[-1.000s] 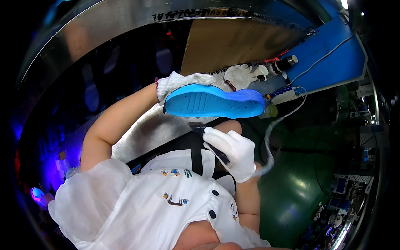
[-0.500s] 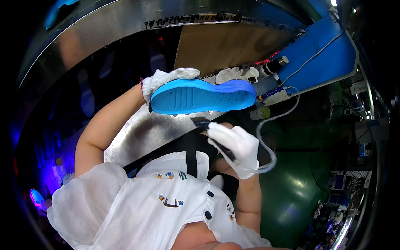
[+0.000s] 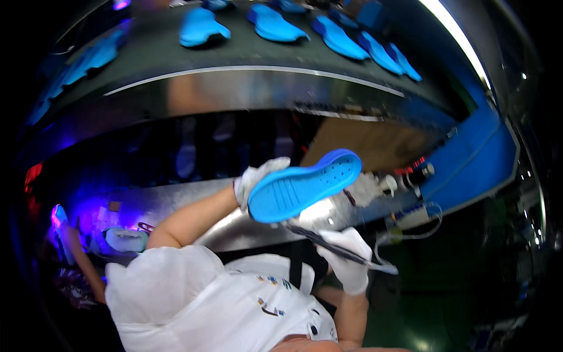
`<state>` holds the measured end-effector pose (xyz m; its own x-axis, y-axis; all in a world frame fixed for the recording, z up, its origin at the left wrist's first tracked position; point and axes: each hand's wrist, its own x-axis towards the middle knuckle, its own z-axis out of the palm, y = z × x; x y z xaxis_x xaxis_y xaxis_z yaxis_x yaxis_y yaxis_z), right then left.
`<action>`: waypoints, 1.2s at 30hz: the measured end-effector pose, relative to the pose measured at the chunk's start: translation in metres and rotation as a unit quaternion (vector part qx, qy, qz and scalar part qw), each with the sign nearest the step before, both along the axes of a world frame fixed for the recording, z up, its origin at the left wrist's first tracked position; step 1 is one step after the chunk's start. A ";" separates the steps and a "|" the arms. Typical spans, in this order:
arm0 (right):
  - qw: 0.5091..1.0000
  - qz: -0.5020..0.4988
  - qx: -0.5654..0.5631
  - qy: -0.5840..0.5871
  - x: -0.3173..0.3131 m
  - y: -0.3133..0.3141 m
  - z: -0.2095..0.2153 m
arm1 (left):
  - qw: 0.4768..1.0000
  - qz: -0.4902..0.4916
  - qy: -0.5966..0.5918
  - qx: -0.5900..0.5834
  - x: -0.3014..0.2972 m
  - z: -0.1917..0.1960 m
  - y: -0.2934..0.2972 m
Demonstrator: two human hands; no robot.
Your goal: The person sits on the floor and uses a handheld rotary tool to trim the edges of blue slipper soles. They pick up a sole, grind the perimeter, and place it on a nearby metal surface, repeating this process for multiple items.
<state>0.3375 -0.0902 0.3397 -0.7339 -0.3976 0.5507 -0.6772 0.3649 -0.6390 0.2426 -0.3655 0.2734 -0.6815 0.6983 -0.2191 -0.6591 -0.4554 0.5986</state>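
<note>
My left hand [image 3: 258,179], in a white knit glove, grips a blue shoe sole [image 3: 296,192] from its far left side. The sole is tilted, its right end raised, and its inner face with grooves and small holes is toward me. My right hand [image 3: 346,258], also gloved in white, is closed round a dark brush [image 3: 337,246] with a grey tube at its rear. The brush tip lies just below the sole's near edge; whether they touch I cannot tell, as the picture is smeared there.
Beyond the metal bench [image 3: 237,234] runs a dark belt [image 3: 146,61] carrying several blue soles [image 3: 272,23]. A cardboard sheet [image 3: 363,141], a white cup [image 3: 388,185] and a dark bottle [image 3: 422,174] stand at the right. At left, under purple light, is another person's arm [image 3: 85,264].
The view has shifted, bringing the belt of soles into sight. The held sole has tilted, its right end going up. The brush has turned in my right hand, its handle now showing lengthwise.
</note>
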 end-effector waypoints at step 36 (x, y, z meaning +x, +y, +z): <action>0.879 -0.158 -0.382 -0.237 0.005 -0.008 -0.065 | -0.268 -0.609 -0.524 0.532 0.094 0.130 -0.144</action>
<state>0.3424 -0.0984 0.2744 -0.9604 0.2208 0.1701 -0.2101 -0.1723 -0.9624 0.3367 -0.5092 0.4039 -0.3392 -0.2592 0.9043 0.3735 0.8451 0.3824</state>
